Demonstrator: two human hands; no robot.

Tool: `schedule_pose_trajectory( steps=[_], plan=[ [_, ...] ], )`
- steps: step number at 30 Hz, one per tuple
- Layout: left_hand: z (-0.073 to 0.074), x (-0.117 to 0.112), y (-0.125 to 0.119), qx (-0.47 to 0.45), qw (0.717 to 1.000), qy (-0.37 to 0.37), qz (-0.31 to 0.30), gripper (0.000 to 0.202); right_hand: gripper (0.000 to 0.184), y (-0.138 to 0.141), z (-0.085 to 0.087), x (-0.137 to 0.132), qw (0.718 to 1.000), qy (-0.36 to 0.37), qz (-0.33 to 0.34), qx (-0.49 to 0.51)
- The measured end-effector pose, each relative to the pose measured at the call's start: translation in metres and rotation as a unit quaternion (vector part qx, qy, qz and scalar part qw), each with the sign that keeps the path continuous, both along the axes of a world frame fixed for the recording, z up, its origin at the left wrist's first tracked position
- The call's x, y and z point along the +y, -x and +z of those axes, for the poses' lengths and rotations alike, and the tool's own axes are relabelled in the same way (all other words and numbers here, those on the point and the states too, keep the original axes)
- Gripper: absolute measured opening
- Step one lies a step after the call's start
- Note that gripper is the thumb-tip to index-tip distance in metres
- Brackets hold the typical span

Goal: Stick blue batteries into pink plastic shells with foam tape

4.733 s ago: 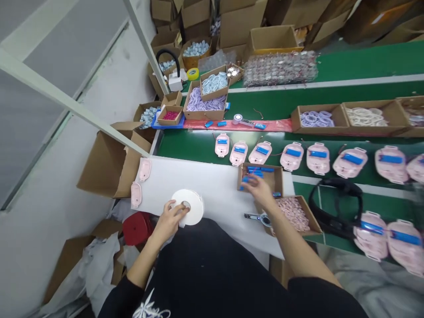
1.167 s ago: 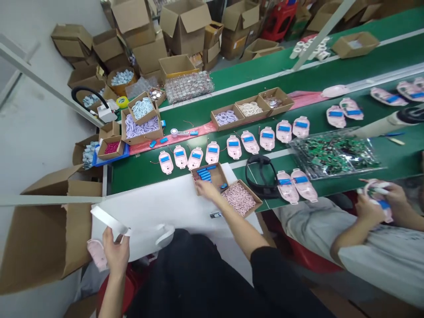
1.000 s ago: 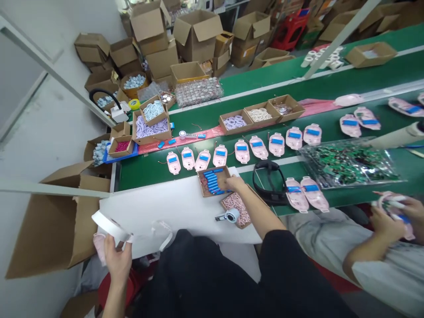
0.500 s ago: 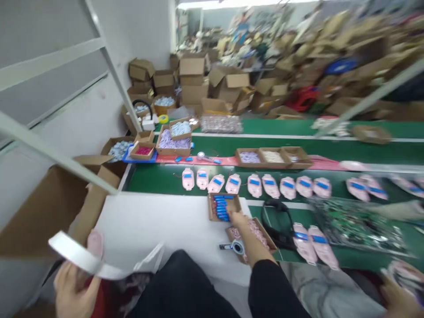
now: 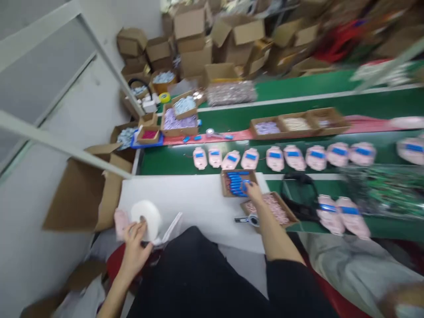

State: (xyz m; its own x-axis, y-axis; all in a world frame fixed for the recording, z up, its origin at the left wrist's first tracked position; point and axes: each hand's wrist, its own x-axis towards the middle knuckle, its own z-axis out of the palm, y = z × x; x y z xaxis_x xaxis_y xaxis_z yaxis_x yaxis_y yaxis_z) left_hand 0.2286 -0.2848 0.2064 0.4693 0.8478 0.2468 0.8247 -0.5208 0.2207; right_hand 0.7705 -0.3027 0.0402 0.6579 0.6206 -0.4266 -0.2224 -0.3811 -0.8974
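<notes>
A roll of white foam tape [image 5: 147,219] is gripped by the left hand [image 5: 134,249], its fingers clamped around the roll's lower edge, at the near left corner of the white tabletop [image 5: 188,198]. A pink plastic casing [image 5: 121,224] is seen just left of the roll, and a loose white strip [image 5: 172,229] lies to its right, off the tabletop's near edge.

The right hand [image 5: 256,198] is extended toward the far edge of the tabletop, with its fingers [image 5: 253,190] held together. Their tips touch blue cylindrical cells [image 5: 236,183] in a shallow cardboard tray [image 5: 232,172]; whether a cell is clamped cannot be told through the blur.

Just nearer the right edge of the tabletop, a cardboard tray of small pink pieces [image 5: 270,207] is placed, with a small tape dispenser [image 5: 250,220] beside it. Beyond the far edge of the tabletop, pink casings bearing blue cells [image 5: 285,158] are lined up on a green conveyor belt [image 5: 165,163]. An open cardboard carton [image 5: 86,190] stands left of the tabletop. Right of it, a co-worker's grey-clothed lap [image 5: 351,269] is seen.
</notes>
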Motion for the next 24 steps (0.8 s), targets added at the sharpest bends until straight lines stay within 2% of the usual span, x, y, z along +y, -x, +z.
schedule_pose_trajectory(
  steps=[2, 4, 6, 10, 13, 17, 24],
  plan=[
    [0.003, -0.007, -0.016, 0.035, 0.998, 0.043, -0.012, 0.049, 0.041, 0.034, -0.005, 0.008, 0.992, -0.049, 0.029, 0.109],
    [0.003, -0.012, -0.026, 0.066, 0.993, 0.085, -0.039, 0.059, 0.050, 0.076, 0.003, 0.002, 0.968, -0.107, 0.075, 0.216],
    [0.003, -0.015, -0.032, 0.092, 0.985, 0.121, -0.078, 0.065, 0.058, 0.121, 0.026, -0.010, 0.944, -0.136, 0.144, 0.262],
    [0.006, -0.018, -0.038, 0.146, 0.967, 0.169, -0.124, 0.071, 0.066, 0.188, 0.079, -0.018, 0.925, -0.128, 0.282, 0.219],
    [0.008, -0.017, -0.039, 0.173, 0.957, 0.189, -0.135, 0.074, 0.065, 0.209, 0.098, -0.007, 0.918, -0.123, 0.345, 0.151],
    [0.012, -0.015, -0.035, 0.177, 0.951, 0.202, -0.151, 0.076, 0.061, 0.220, 0.097, 0.001, 0.890, -0.092, 0.431, 0.113],
    [0.029, -0.022, -0.021, 0.168, 0.948, 0.224, -0.152, 0.074, 0.073, 0.238, 0.084, 0.005, 0.810, -0.066, 0.510, 0.283]
  ],
)
